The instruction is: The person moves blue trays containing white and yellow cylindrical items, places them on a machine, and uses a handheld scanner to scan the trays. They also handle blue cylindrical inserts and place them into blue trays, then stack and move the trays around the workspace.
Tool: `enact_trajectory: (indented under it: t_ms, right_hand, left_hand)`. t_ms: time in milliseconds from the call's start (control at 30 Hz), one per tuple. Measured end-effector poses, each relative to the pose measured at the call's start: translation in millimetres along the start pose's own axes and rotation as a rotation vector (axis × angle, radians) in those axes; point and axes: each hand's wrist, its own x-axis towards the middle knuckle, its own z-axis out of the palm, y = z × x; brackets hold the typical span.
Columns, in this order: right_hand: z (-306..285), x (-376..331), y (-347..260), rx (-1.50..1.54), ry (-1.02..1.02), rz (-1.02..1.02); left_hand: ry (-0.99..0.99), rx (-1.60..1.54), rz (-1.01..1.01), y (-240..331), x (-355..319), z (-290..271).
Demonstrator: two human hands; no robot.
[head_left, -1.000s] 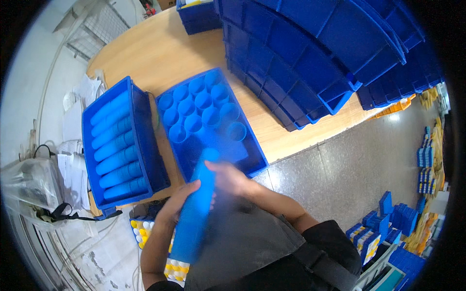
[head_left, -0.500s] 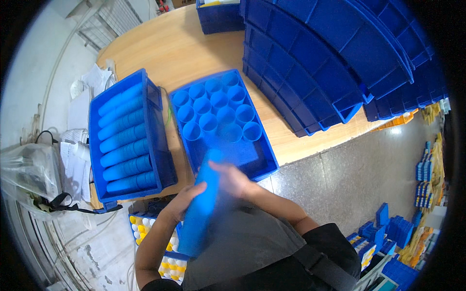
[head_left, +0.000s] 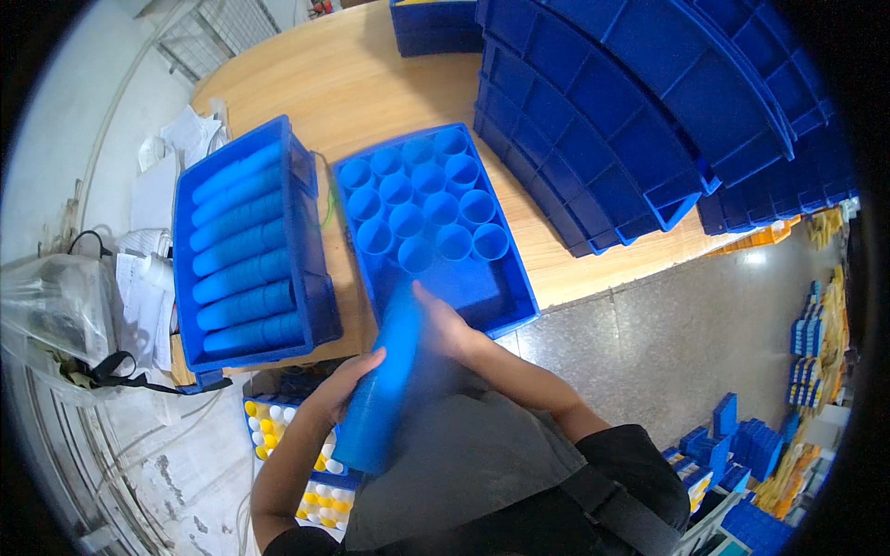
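Note:
My left hand (head_left: 336, 394) grips the lower part of a long stack of nested blue cups (head_left: 382, 380) held slanted in front of my body. My right hand (head_left: 445, 326) is closed around the top of the same stack, near the front edge of a blue tray (head_left: 508, 295). Several upright blue cups (head_left: 422, 204) stand in rows in the far part of that tray; its near part is bare. To the left, a deeper blue bin (head_left: 313, 278) holds several cup stacks (head_left: 243, 246) lying on their sides.
Both containers sit on a wooden table (head_left: 343, 83). Tall stacks of empty blue bins (head_left: 649, 120) fill the right side of it. Papers (head_left: 153, 199) and a plastic bag (head_left: 51, 320) lie at the left. Below my left arm is a box of yellow and white caps (head_left: 278, 435).
The view has shifted slightly, so the tray and bin sit a little lower and left. The cup stack stays in both hands, my right hand still working at its top.

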Motion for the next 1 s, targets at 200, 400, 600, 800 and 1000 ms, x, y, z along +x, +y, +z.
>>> enact_trajectory:
  t_ms: [200,400,600,800,1000]
  right_hand:
    - [-15.4,-35.0,-26.7,-0.125,0.142,-0.263]
    - [-4.9,-68.9,-23.1,-0.144,-0.089,-0.127]
    - [-8.8,-48.6,-16.0,0.183,0.025,-0.084]
    - [-15.3,-31.4,-9.4,-0.35,-0.068,-0.128]
    - [7.1,-41.2,-3.2,-0.148,-0.12,-0.037]
  left_hand:
    - [0.046,0.395,0.011,-2.3,-1.5,18.5]
    - [-0.178,0.086,-0.002,0.0,3.9,30.0]
    - [-0.049,0.282,-0.021,-4.6,-3.9,28.6]
    - [0.077,0.39,0.028,-16.5,-11.5,26.1]
    - [-0.092,0.173,0.076,-20.3,-26.2,21.8]
